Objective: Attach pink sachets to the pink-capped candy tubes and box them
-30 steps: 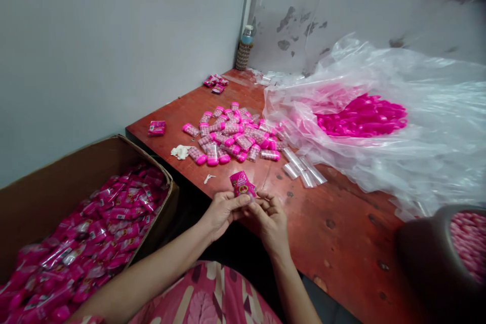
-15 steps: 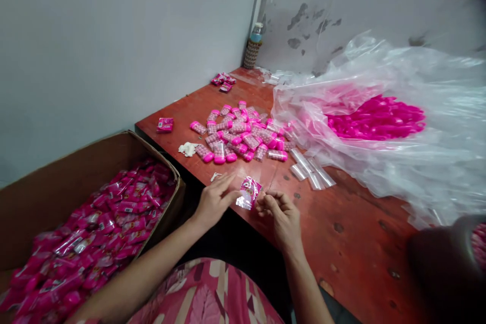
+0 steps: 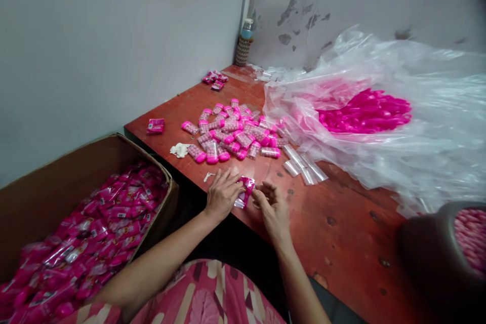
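A small pink printed plastic packet (image 3: pixel 248 185) with a clear lower end lies at the table's near edge. My left hand (image 3: pixel 223 195) rests flat over its left side, fingers stretched out and fingertips touching it. Thumb and forefinger of my right hand (image 3: pixel 272 212) are pinched at the packet's right edge; the other fingers curl in. Just beyond my hands is a heap of clear little bottles (image 3: pixel 231 129) with pink caps and pale pink beads inside. Several clear flat sleeves (image 3: pixel 305 164) lie to the right of the heap.
At left stands a cardboard box (image 3: pixel 167 182) full of pink packets (image 3: pixel 110 212). A large clear plastic bag (image 3: pixel 360 162) holds bright pink pieces (image 3: pixel 368 111). A dark tub (image 3: pixel 425 248) of pink beads is at right. A bottle (image 3: pixel 244 43) stands in the corner.
My left hand has moved onto the packet's left side, covering part of it. My right hand stays at the packet's right edge. The view has shifted slightly to the right.
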A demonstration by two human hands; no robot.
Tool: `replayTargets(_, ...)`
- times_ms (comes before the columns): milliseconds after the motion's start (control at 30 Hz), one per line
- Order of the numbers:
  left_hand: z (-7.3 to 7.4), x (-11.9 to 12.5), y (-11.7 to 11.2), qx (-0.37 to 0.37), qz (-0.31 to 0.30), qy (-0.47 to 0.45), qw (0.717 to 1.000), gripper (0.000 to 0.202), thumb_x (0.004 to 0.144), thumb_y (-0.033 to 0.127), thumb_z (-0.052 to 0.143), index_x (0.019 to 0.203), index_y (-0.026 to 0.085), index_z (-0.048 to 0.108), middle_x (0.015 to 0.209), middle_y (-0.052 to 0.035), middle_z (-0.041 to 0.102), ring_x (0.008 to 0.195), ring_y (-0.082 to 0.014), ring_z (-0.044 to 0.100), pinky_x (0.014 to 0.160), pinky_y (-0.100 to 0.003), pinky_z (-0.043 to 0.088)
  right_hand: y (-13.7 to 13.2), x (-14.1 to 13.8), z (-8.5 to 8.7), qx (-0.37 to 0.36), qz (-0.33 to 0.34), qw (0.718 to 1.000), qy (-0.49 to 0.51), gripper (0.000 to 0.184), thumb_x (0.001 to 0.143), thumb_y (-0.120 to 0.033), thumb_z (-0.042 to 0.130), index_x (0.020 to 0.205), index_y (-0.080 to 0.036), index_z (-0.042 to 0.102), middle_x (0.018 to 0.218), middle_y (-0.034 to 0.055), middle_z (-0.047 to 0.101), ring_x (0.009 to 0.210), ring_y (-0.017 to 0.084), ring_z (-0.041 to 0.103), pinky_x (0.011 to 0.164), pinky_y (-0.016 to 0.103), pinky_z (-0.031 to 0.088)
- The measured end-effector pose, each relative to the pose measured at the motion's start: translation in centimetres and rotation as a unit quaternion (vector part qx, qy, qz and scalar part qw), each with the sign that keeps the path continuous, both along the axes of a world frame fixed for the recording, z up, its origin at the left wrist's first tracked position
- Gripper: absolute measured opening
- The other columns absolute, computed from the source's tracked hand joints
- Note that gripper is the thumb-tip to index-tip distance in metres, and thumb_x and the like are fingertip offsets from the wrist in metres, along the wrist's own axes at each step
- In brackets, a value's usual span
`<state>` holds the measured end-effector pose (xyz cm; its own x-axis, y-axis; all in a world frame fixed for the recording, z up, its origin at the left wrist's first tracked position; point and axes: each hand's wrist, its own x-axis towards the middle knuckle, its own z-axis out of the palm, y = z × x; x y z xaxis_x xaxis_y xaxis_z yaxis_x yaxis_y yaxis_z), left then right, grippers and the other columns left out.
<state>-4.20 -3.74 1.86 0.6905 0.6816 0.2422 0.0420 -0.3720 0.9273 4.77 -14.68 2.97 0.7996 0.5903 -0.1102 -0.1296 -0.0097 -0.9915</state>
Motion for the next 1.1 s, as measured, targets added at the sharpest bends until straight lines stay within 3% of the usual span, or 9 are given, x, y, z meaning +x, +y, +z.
replayTargets(133, 1.7, 0.0, -1.0, -0.091, 0.008, -0.043, 0.995, 0.02, 0.065, 0.017, 0.066, 0.082, 0.029, 0.069, 0.107, -0.0033, 0.062, 0.119, -0.0241, 0.039, 0.104, -0.044, 0.015, 0.7, 0.5, 0.6, 0.025, 0.023, 0.999, 0.028, 0.035, 0.068, -0.031, 0.065, 0.097, -0.02, 0.05, 0.074, -0.0008, 0.062, 0.061, 0.013, 0.058, 0.052, 0.024, 0.046)
replayTargets(267, 2.9, -0.3, -0.8, -0.234, 0.036, -0.049, 0.97, 0.037, 0.06, 0.022, 0.071, 0.097, 0.025, 0.066, 0.104, -0.0051, 0.064, 0.102, -0.0248, 0.054, 0.09, -0.034, 0.039, 0.5, 1.4, 1.3, 0.055, 0.045, 0.996, 0.056, 0.034, 0.067, -0.028, 0.066, 0.096, -0.021, 0.049, 0.064, -0.0056, 0.057, 0.05, 0.01, 0.052, 0.045, 0.019, 0.04)
replayTargets(400, 2.5, -0.4, 0.0, -0.299, -0.056, 0.014, 0.952, 0.019, 0.064, 0.032, 0.067, 0.074, 0.017, 0.07, 0.071, -0.0027, 0.068, 0.069, -0.0203, 0.061, 0.064, -0.027, 0.047, 0.3, 2.2, 1.7, 0.035, 0.133, 0.989, 0.061, 0.033, 0.067, -0.027, 0.066, 0.096, -0.021, 0.051, 0.062, -0.006, 0.056, 0.048, 0.009, 0.049, 0.044, 0.019, 0.037)
replayTargets(567, 1.4, -0.2, 0.2, -0.391, -0.064, 0.02, 0.918, 0.024, 0.062, 0.036, 0.068, 0.062, 0.012, 0.067, 0.056, -0.0015, 0.062, 0.052, -0.0148, 0.058, 0.053, -0.025, 0.047, 1.7, 4.7, 2.3, -0.089, 0.144, 0.977, -0.127, 0.024, 0.073, -0.036, 0.058, 0.089, -0.018, 0.058, 0.067, -0.0001, 0.06, 0.056, 0.014, 0.055, 0.052, 0.025, 0.042)
replayTargets(633, 1.3, -0.1, 0.1, -0.419, -0.038, 0.011, 0.907, 0.026, 0.06, 0.036, 0.07, 0.061, 0.01, 0.066, 0.056, -0.003, 0.062, 0.051, -0.0144, 0.058, 0.052, -0.025, 0.047, 3.1, 6.4, 2.7, -0.173, 0.078, 0.942, -0.277, 0.028, 0.076, -0.041, 0.053, 0.092, -0.018, 0.059, 0.077, 0.005, 0.062, 0.068, 0.019, 0.059, 0.062, 0.031, 0.044)
replayTargets(700, 1.2, -0.2, 0.0, -0.443, -0.017, -0.004, 0.896, 0.027, 0.059, 0.036, 0.071, 0.061, 0.009, 0.065, 0.057, -0.0048, 0.063, 0.051, -0.0147, 0.059, 0.053, -0.026, 0.049, 4.9, 8.0, 3.1, -0.287, 0.022, 0.871, -0.397, 0.036, 0.079, -0.046, 0.046, 0.1, -0.018, 0.058, 0.089, 0.011, 0.062, 0.079, 0.025, 0.059, 0.068, 0.037, 0.042)
replayTargets(833, 1.4, -0.4, 0.1, -0.467, 0.026, -0.033, 0.883, 0.024, 0.056, 0.03, 0.074, 0.056, 0.01, 0.061, 0.055, -0.0042, 0.062, 0.05, -0.0134, 0.058, 0.051, -0.025, 0.049, 8.5, 10.0, 3.6, -0.502, 0.003, 0.735, -0.457, 0.059, 0.081, -0.057, 0.034, 0.109, -0.009, 0.054, 0.104, 0.0248, 0.055, 0.088, 0.034, 0.057, 0.068, 0.043, 0.042)
replayTargets(967, 1.7, -0.8, 0.7, -0.519, 0.069, -0.06, 0.85, 0.024, 0.056, 0.027, 0.075, 0.054, 0.011, 0.058, 0.056, -0.0032, 0.062, 0.048, -0.0103, 0.057, 0.046, -0.02, 0.049, 9.7, 10.7, 3.5, -0.54, 0.044, 0.708, -0.454, 0.058, 0.081, -0.053, 0.039, 0.1, 0.0, 0.057, 0.095, 0.0305, 0.058, 0.088, 0.036, 0.058, 0.068, 0.042, 0.042)
replayTargets(1100, 2.1, -0.9, 1.3, -0.589, 0.087, -0.103, 0.796, 0.018, 0.062, 0.024, 0.071, 0.062, 0.011, 0.059, 0.058, -0.0025, 0.062, 0.047, -0.0099, 0.057, 0.043, -0.02, 0.05, 8.1, 10.7, 3.4, -0.522, 0.136, 0.692, -0.48, 0.029, 0.078, -0.034, 0.052, 0.088, -0.008, 0.061, 0.086, 0.0196, 0.064, 0.085, 0.029, 0.06, 0.071, 0.033, 0.041)
